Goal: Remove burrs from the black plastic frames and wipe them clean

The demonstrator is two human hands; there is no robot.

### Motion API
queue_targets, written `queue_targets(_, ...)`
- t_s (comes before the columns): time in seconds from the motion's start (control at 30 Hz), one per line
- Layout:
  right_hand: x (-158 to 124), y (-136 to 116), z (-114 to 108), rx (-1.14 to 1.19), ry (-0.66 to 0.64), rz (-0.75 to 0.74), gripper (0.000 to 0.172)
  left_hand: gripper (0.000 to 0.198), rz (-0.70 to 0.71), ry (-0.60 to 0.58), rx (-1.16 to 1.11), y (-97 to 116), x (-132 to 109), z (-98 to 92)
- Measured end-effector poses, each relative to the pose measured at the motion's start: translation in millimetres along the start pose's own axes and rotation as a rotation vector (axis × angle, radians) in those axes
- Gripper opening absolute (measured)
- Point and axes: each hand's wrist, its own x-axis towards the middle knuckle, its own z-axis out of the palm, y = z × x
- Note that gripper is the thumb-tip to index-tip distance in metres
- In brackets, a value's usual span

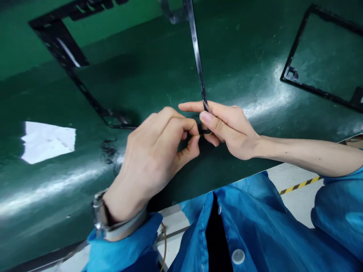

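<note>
A large black plastic frame lies in front of me, its near edge running behind my left hand to a corner at my right hand. My left hand is closed in a pinch at the near edge, close to that corner; its fingertips partly hide what they grip. My right hand holds the same corner between thumb and fingers, with the index finger stretched out past the bar. Both hands almost touch. A thin strip or edge shows by the right thumb, too small to make out.
A second black frame lies on the green tabletop at the right. A torn piece of white paper is at the left. The table's near edge runs just before my blue jacket. Yellow-black tape marks the floor.
</note>
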Motion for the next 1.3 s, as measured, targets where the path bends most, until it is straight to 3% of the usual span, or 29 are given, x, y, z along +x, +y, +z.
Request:
queue_targets(0.17, 6.9, -0.4, -5.5, 0.045, 0.036, 0.028, 0.049, 0.006, 0.015, 0.011, 0.031, -4.3, 9.8, -6.1)
queue_targets(0.47, 14.9, 3.9, -12.5, 0.151, 0.068, -0.051, 0.077, 0.012, 0.139, 0.016, -0.065, -12.1, 31.0, -1.6)
queue_targets(0.57, 16.7, 3.1, -13.0, 0.137, 0.065, -0.102, 0.075, 0.018, 0.147, 0.001, -0.060, -6.5, 36.4, -4.0)
queue_targets(0.73, 14.7, 7.2, -9.5, 0.085, 0.078, -0.181, 0.060, 0.013, -0.018, -0.063, -0.059, 7.2, 36.9, -4.8)
queue_targets(0.83, 11.4, 10.4, -6.5, 0.055, 0.108, -0.192, 0.057, 0.012, -0.024, -0.043, -0.023, 11.5, 35.4, -1.4)
queue_targets(1.03, 11.5, 3.9, -10.0, 0.012, 0.082, -0.151, 0.061, 0.014, -0.025, -0.022, -0.014, 6.5, 36.7, 6.9)
queue_targets(1.13, 13.5, -0.1, -11.2, -0.023, 0.054, -0.087, 0.063, 0.015, -0.057, -0.038, -0.072, 4.2, 38.9, 5.7)
queue_targets(1.3, 14.9, 2.5, -6.9, 0.008, 0.105, -0.101, 0.055, 0.013, -0.096, -0.058, -0.104, 3.2, 41.2, -0.6)
